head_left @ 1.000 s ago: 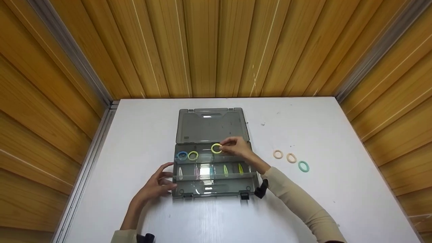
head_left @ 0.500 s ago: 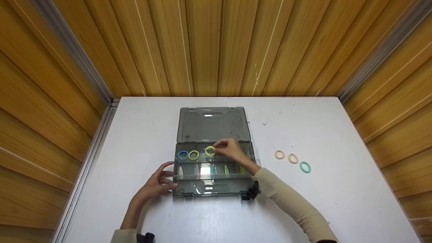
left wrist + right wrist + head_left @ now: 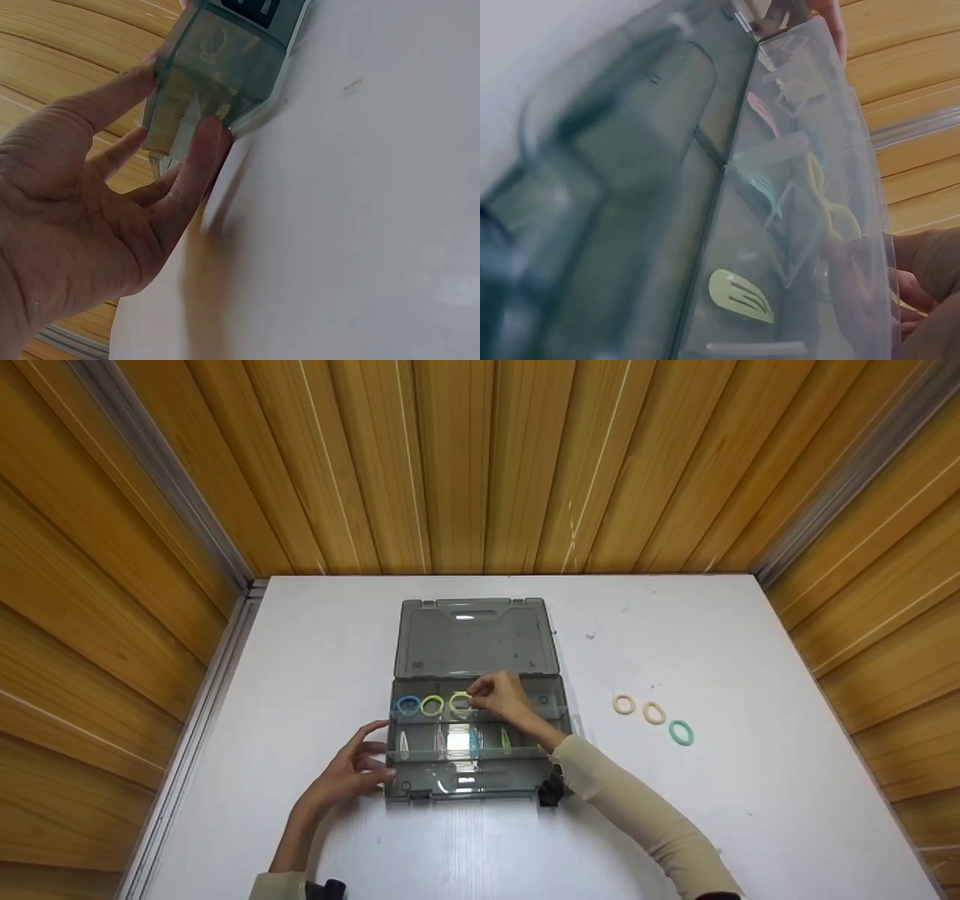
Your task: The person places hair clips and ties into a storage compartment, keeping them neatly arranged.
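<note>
Shifted leftward since the earlier head frames: right hand (image 3: 501, 697) and the yellow hair tie (image 3: 451, 705) it pinches, now just right of the yellow-green hair tie (image 3: 422, 706) in the rear row of the smoke-grey divided organizer box (image 3: 495, 774). Nearest, the left hand (image 3: 349, 776) rests against the box's left side, palm inward, fingers and thumb spread, the thumb toward the box's front corner. From the box's front right, the right sleeve (image 3: 637, 810) angles inward; the wrist crosses the right end of the middle row, partly covering a yellow clip (image 3: 540, 748). To the left in that row lie a green clip (image 3: 505, 741), a blue clip (image 3: 474, 742), a pink clip (image 3: 440, 741) and a white clip (image 3: 404, 745). Beyond a translucent divider, thumb and fingers bend down into the rear row; the right wrist view shows tie and fingertips through clear plastic, though contact with the box floor cannot be told. A blue hair tie (image 3: 398, 706) occupies the row's left end. Well to the box's right lie a teal hair tie (image 3: 671, 731) and two peach hair ties (image 3: 644, 712). Behind the box its lid (image 3: 480, 649) lies folded back, a strip of white tabletop (image 3: 322, 645) separating it from the wood-patterned wall (image 3: 450, 472).
</note>
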`<state>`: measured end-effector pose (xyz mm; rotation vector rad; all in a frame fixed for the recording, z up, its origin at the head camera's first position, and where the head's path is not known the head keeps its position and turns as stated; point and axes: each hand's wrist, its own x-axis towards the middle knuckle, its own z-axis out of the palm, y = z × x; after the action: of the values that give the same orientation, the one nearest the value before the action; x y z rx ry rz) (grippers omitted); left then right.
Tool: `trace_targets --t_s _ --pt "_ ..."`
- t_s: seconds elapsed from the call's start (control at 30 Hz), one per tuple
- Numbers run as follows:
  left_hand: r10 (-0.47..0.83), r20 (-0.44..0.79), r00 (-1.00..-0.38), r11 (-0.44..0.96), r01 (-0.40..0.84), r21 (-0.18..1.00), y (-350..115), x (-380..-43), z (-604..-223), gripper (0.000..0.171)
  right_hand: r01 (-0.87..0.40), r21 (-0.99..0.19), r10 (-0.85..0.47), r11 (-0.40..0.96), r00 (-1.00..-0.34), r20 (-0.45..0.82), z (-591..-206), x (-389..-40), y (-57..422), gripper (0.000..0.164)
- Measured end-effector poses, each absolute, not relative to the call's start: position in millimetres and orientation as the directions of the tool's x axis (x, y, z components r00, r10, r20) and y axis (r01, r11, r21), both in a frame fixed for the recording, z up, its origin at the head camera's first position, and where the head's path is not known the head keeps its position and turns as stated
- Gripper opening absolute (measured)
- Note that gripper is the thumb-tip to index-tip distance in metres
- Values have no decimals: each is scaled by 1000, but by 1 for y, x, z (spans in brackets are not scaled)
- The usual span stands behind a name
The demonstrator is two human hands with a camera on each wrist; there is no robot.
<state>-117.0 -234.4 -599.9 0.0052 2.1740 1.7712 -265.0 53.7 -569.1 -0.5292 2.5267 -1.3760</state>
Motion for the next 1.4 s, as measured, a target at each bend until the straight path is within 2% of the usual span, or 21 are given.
trace_targets --t_s 0.43,0.67,1.4 --pt "217 -265 -939 226 -216 950 -235 -118 -598 84 -235 -789 -470 568 -879 -76 -568 -272 53 10" --pt "206 -273 -940 225 -226 948 -234 -118 -597 85 -186 -787 -449 588 -885 -126 -565 -272 50 9" --pt "197 -287 -937 226 -242 944 -234 -117 -597 86 -227 -834 -504 502 -861 -69 -556 -270 64 14"
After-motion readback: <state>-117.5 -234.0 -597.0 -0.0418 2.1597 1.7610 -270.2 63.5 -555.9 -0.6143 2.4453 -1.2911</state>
